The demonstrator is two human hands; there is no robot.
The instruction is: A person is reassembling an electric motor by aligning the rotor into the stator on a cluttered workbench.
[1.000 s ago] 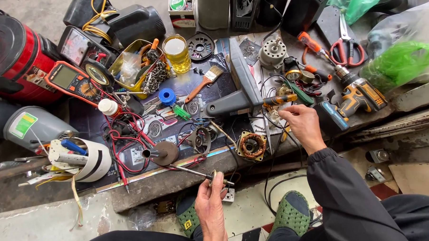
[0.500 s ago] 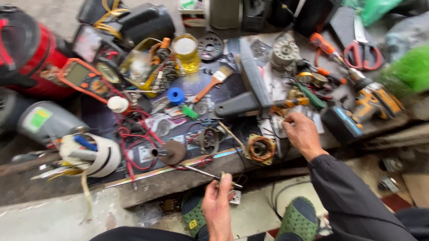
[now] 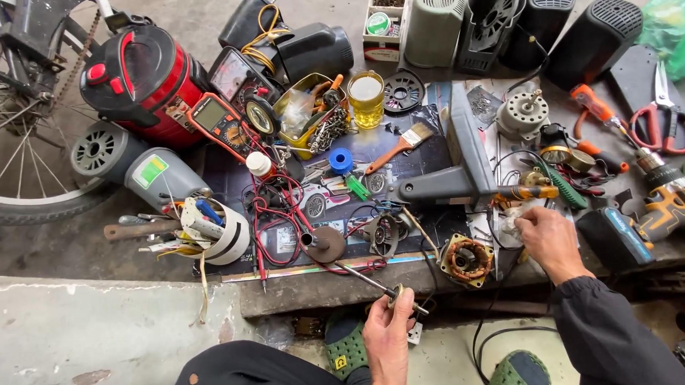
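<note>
Metal rod (image 3: 376,284) pinched by left hand (image 3: 388,337)

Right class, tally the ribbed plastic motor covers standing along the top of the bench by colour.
Grey ribbed plastic cover: 1
Black ribbed plastic covers: 3
Total: 4

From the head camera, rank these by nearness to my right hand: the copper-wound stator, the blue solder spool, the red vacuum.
1. Copper-wound stator: just left of the right hand, at the bench edge.
2. Blue solder spool: mid-bench, farther left.
3. Red vacuum: far upper left.
</note>
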